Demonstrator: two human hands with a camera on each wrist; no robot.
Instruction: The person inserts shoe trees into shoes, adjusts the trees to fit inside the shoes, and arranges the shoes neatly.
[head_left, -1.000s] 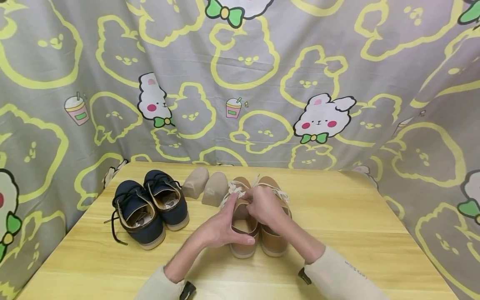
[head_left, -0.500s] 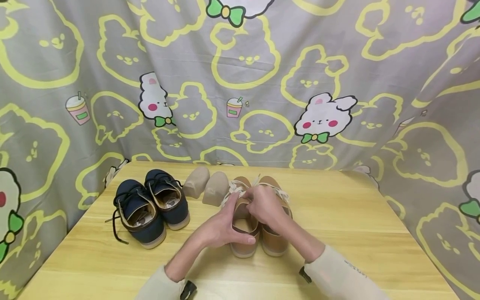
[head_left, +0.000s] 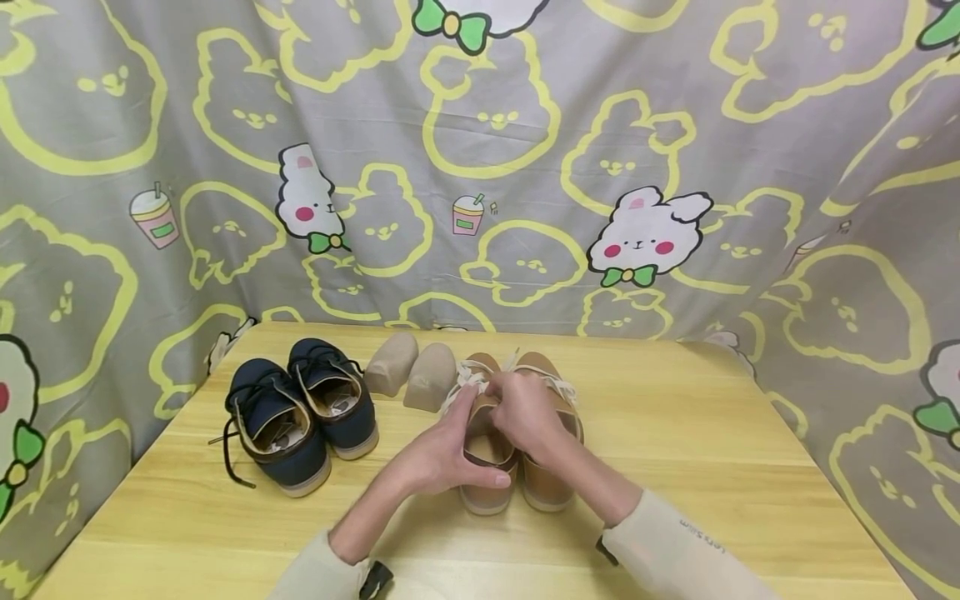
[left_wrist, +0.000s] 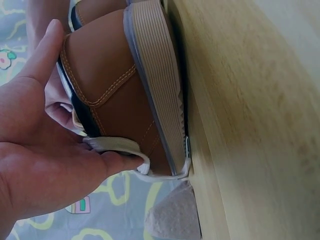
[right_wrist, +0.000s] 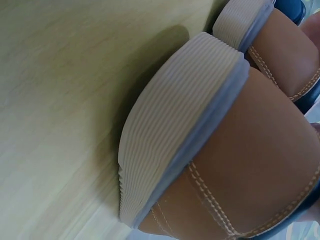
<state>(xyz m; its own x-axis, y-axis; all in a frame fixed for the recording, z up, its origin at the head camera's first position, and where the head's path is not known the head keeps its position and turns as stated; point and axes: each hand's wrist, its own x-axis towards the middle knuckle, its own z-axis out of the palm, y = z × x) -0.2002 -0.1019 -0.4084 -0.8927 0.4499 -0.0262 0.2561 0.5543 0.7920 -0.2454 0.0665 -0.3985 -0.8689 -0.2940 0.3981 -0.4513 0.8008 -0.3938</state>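
Observation:
Two brown lace-up shoes stand side by side on the table, toes pointing away. My left hand (head_left: pixel 435 458) holds the left brown shoe (head_left: pixel 486 500), its thumb reaching to the heel rim. In the left wrist view, fingertips of the left hand (left_wrist: pixel 55 155) touch a white lace (left_wrist: pixel 120 145) along the shoe's side. My right hand (head_left: pixel 528 412) has curled fingers at the same shoe's tongue and white laces (head_left: pixel 471 379); its fingertips are hidden. Under the right forearm is the right brown shoe (head_left: pixel 546 487), whose heel (right_wrist: pixel 250 150) fills the right wrist view.
Two beige shoe-shaped inserts (head_left: pixel 393 362) lie left of the brown pair. Farther left stand two navy shoes (head_left: pixel 281 454), one lace trailing onto the wooden table (head_left: pixel 697 467). A patterned grey curtain (head_left: pixel 525 317) hangs behind the table and along both sides.
My right hand and forearm have shifted very slightly left. The left hand and the shoes stay where they were.

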